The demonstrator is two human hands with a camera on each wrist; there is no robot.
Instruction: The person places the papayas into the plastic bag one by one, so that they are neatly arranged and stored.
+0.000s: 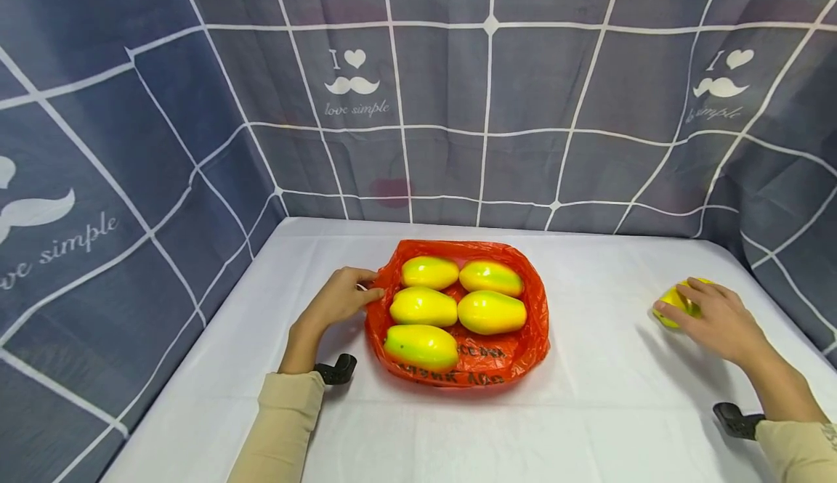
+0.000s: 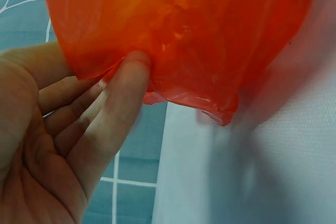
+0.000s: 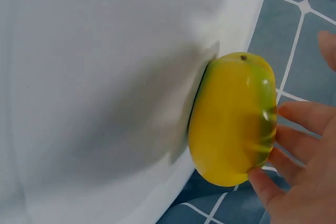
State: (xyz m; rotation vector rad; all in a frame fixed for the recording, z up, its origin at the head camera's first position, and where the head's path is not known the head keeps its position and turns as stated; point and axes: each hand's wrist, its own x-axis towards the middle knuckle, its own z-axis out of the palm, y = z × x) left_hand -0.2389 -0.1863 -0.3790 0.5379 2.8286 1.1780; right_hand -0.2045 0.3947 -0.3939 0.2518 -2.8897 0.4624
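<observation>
r hand [image 1: 716,316] on lone mango [image 3: 233,119]; l hand [image 1: 340,298] pinching bag [image 1: 516,352] edge.

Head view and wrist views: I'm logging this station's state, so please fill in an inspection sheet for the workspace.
Surface: white tablecloth covers the table, smooth.
Job's things: orange plastic bag lies open with five yellow-green mangoes in it; a sixth mango lies apart near the table's right edge.
Clutter: nothing seen.
Hands: left hand pinches the bag's left rim; right hand has its fingers round the sixth mango.
Cables: nothing seen; a black wrist mount shows at each sleeve.
Surroundings: grey-blue checked cloth printed "love simple" hangs on three sides.
</observation>
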